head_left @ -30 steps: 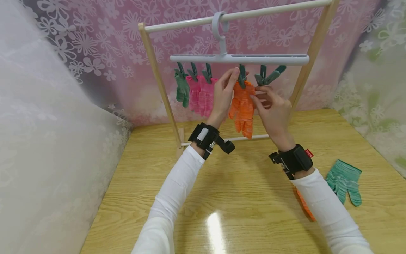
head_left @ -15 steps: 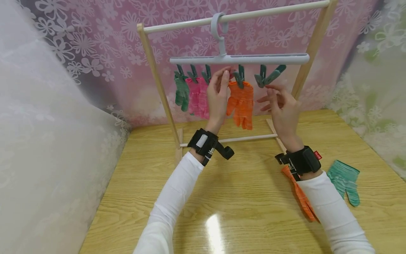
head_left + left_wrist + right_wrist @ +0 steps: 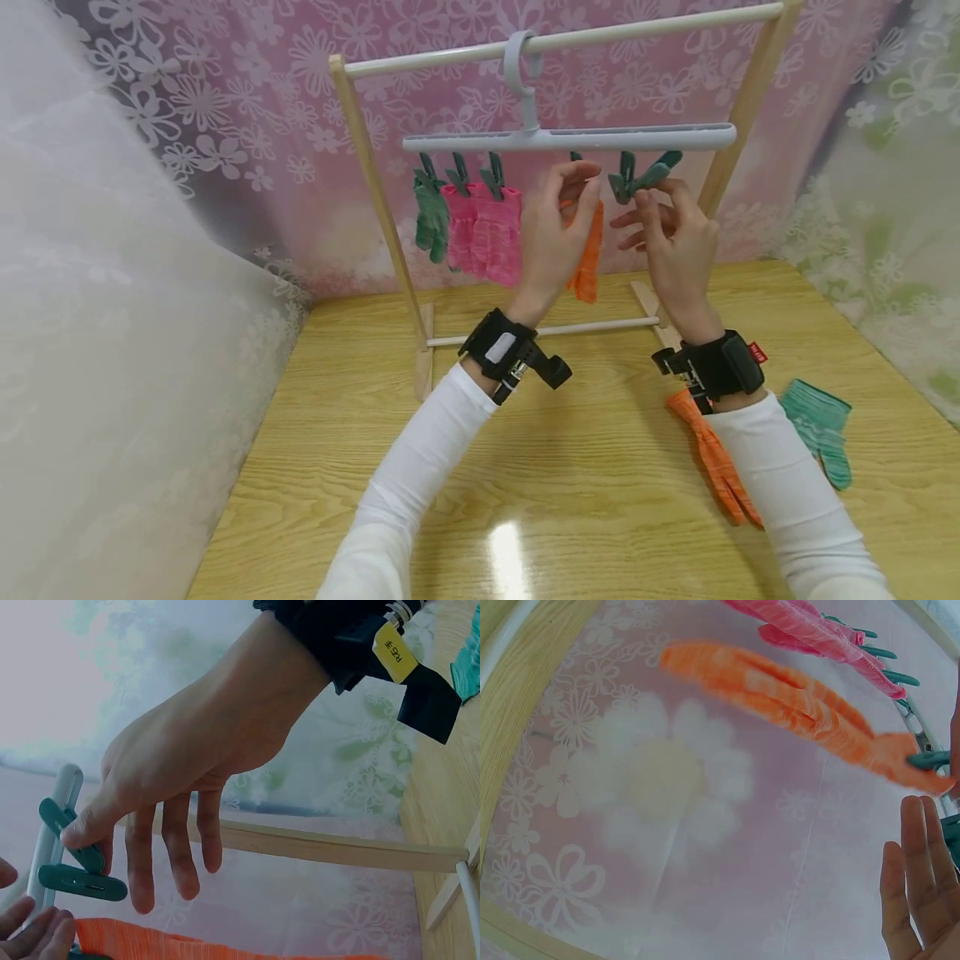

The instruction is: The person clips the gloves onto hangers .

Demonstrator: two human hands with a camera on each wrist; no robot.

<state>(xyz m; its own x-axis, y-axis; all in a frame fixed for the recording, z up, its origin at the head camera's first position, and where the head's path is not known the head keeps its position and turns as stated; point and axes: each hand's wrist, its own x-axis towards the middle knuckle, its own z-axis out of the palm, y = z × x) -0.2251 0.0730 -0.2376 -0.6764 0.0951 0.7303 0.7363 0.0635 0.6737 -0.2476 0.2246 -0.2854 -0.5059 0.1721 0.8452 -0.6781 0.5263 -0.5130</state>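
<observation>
In the head view my right hand [image 3: 681,237] is up at a green clothespin [image 3: 624,182] under the grey hanger [image 3: 637,137]. The left wrist view shows its thumb and forefinger pinching that clothespin [image 3: 84,882], the other fingers hanging straight. My left hand [image 3: 553,237], fingers bent and thumb apart, is in front of an orange knit glove [image 3: 591,258] hung from another clothespin, hiding much of it. Its fingertips [image 3: 45,934] come close to the pinched clothespin. The glove [image 3: 780,701] hangs unheld in the right wrist view.
Pink gloves [image 3: 491,237] and a green glove [image 3: 431,217] hang at left from clothespins. A wooden rack [image 3: 360,158] with a white rod [image 3: 637,27] carries the hanger. On the table [image 3: 360,433] lie an orange glove [image 3: 712,454] and a green glove [image 3: 817,417], partly behind my right sleeve.
My right hand has left the hanging orange glove, moved right and taken hold of the empty clothespin. My left hand first drew left off the glove's clothespin, then came right, across the glove.
</observation>
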